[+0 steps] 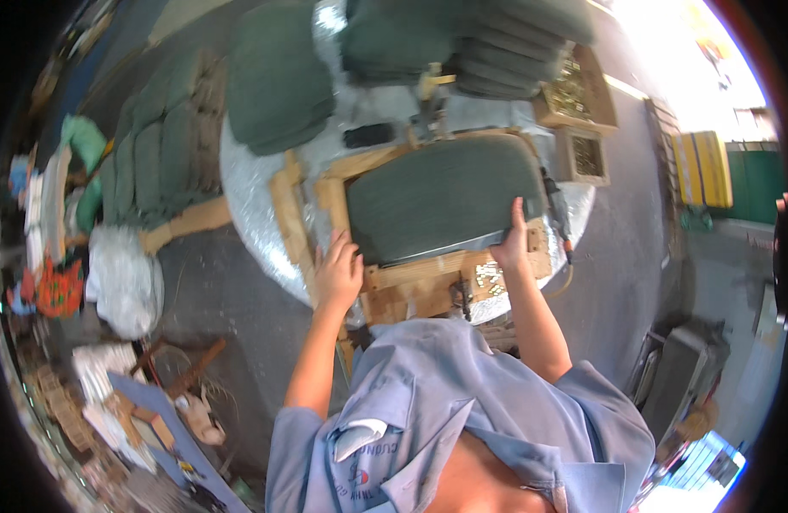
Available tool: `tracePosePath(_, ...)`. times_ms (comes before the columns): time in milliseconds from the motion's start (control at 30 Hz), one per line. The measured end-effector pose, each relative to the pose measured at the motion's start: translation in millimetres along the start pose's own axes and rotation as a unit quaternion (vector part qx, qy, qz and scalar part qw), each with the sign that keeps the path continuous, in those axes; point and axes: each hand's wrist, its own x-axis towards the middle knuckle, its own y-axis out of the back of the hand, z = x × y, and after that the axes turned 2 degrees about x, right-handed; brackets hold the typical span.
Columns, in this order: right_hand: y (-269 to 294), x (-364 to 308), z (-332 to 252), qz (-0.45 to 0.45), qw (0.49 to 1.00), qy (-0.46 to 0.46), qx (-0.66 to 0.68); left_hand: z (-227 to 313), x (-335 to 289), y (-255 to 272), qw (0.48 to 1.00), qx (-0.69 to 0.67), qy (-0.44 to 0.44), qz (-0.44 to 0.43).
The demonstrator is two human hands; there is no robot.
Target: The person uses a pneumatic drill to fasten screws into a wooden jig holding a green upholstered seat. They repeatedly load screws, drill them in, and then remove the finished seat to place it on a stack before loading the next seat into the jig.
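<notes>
A dark green padded panel (449, 197), like a seat cushion, lies inside a wooden frame (428, 269) on a round table (257, 231) covered in silvery sheeting. At the panel's near left corner rests my left hand (338, 269), fingers spread and touching the corner and the frame. My right hand (512, 244) holds the panel's near right edge; one digit shows upright along the edge, and the others are mostly hidden. A power driver (558, 209) with an orange tip lies just right of the panel.
Stacked green panels (279, 77) stand at the table's far side. Wooden boxes of small metal fasteners (572, 90) sit far right. Loose fasteners (490, 278) lie by the frame's near edge, near a clamp (461, 295). More panels (159, 145) are piled left, beyond a white plastic bag (125, 282).
</notes>
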Motion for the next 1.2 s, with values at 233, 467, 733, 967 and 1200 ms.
tracePosePath(233, 33, -3, -12, 0.008, 0.994, -0.108, 0.010, 11, -1, -22, 1.000, 0.011, -0.001, 0.019)
tracePosePath(467, 39, -7, -83, -0.087, 0.836, -0.207, -0.501, 45, 4, -26, 0.989, 0.087, 0.108, 0.056)
tracePosePath(733, 44, 71, -177, 0.117, 0.696, 0.226, -0.672, 242, 78, -119, 0.982, -0.081, -0.016, 0.170)
tracePosePath(967, 37, 113, -134, 0.016, 0.609, 0.314, -0.728, 327, 161, -198, 0.984, -0.102, -0.052, 0.136)
tracePosePath(1200, 54, 120, -156, -0.041, 0.621, 0.311, -0.718, 304, 178, -221, 0.986, 0.108, -0.058, 0.115)
